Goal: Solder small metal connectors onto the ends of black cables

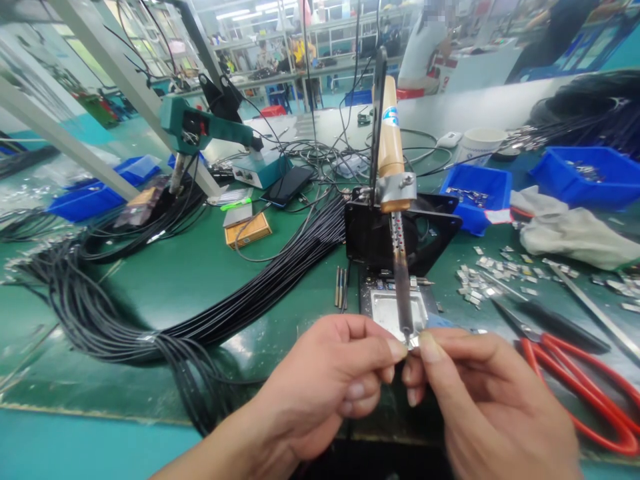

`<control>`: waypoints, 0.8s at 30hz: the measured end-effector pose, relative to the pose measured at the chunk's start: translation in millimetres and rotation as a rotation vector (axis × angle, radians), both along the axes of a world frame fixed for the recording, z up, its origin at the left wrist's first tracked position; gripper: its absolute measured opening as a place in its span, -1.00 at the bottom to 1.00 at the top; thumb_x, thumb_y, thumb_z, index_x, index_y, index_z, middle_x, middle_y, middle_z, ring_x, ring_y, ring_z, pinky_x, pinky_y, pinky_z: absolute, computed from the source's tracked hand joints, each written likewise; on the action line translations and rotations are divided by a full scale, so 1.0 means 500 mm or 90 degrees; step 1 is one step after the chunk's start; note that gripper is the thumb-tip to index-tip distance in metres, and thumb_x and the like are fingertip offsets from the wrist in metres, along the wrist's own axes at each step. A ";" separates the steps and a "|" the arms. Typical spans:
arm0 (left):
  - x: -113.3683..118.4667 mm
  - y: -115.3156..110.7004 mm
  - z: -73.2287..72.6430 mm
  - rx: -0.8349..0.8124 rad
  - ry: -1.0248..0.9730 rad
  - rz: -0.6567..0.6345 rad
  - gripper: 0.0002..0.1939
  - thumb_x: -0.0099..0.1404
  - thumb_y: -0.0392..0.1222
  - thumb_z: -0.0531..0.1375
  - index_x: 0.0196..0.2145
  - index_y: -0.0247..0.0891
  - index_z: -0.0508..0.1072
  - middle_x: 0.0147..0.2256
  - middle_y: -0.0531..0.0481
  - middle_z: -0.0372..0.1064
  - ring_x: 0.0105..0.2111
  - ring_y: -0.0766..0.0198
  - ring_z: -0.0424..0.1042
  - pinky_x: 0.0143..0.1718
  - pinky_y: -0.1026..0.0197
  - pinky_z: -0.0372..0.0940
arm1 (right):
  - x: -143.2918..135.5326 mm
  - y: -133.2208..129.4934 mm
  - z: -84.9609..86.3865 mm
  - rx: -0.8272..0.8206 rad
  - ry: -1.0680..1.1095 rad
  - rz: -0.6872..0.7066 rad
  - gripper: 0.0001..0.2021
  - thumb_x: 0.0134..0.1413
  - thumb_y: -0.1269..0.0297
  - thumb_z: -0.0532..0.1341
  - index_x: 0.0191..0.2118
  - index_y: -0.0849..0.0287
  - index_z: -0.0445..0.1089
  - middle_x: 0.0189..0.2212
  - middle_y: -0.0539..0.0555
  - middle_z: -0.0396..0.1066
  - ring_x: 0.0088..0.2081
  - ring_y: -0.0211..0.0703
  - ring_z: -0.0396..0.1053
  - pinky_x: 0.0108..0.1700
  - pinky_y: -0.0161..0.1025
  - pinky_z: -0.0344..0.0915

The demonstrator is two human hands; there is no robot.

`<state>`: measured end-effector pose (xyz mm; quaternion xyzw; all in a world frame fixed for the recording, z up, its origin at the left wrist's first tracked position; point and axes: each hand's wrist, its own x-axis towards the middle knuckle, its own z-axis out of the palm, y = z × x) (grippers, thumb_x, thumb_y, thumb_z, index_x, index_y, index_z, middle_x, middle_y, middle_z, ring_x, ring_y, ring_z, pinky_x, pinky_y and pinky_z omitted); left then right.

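Observation:
A wooden-handled soldering iron [391, 148] is clamped upright in a stand, tip down. Right at its tip, the fingertips of both my hands come close together. My left hand [340, 380] is closed in a pinch; whatever lies between thumb and forefinger is hidden. Between the thumb and forefinger of my right hand [485, 393] a small silvery metal piece [414, 342] shows, touching or nearly touching the iron's tip. Behind the fingers sits a shallow metal tray [377, 307] beneath the iron. A black fan frame [360, 233] stands behind it.
A thick bundle of black cables [250, 293] crosses the bench at left. Red-handled scissors [580, 380] lie at right, near scattered metal connector pieces [475, 283]. Blue bins [585, 180] and a cloth glove [575, 233] are behind. A teal heat gun [205, 127] stands far left.

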<state>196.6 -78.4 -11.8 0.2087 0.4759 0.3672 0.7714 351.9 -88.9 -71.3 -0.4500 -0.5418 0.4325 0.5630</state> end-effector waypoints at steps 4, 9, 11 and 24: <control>-0.001 0.002 0.002 0.000 0.005 -0.003 -0.81 0.26 -0.34 0.28 -0.49 -0.35 0.39 -0.53 0.06 0.28 -0.69 0.61 -0.07 -0.68 0.40 -0.24 | 0.000 -0.002 -0.001 -0.006 0.007 0.000 -0.95 0.27 0.37 0.30 -0.24 0.07 0.44 -0.42 -0.01 0.53 -0.51 -0.30 0.52 -0.45 -0.45 0.53; 0.000 0.000 0.001 0.001 -0.004 -0.004 -0.82 0.26 -0.34 0.28 -0.49 -0.36 0.40 -0.53 0.06 0.28 -0.69 0.61 -0.08 -0.68 0.40 -0.25 | 0.002 -0.002 -0.001 0.000 0.011 -0.003 -0.95 0.27 0.37 0.30 -0.24 0.06 0.44 -0.41 -0.01 0.53 -0.51 -0.30 0.51 -0.45 -0.44 0.52; 0.000 -0.001 0.001 0.002 -0.007 -0.003 -0.83 0.26 -0.34 0.28 -0.48 -0.36 0.41 -0.53 0.06 0.28 -0.69 0.61 -0.09 -0.68 0.40 -0.25 | 0.000 -0.001 -0.001 -0.002 0.013 -0.001 -0.94 0.27 0.37 0.30 -0.24 0.06 0.44 -0.42 -0.01 0.53 -0.51 -0.29 0.51 -0.46 -0.43 0.52; -0.002 0.001 -0.002 -0.010 0.016 -0.009 -0.85 0.23 -0.33 0.29 -0.47 -0.35 0.41 -0.53 0.06 0.27 -0.70 0.61 -0.09 -0.68 0.39 -0.25 | 0.002 -0.004 0.000 -0.011 0.018 0.007 -0.94 0.26 0.37 0.30 -0.24 0.05 0.44 -0.40 0.00 0.52 -0.49 -0.25 0.52 -0.46 -0.39 0.53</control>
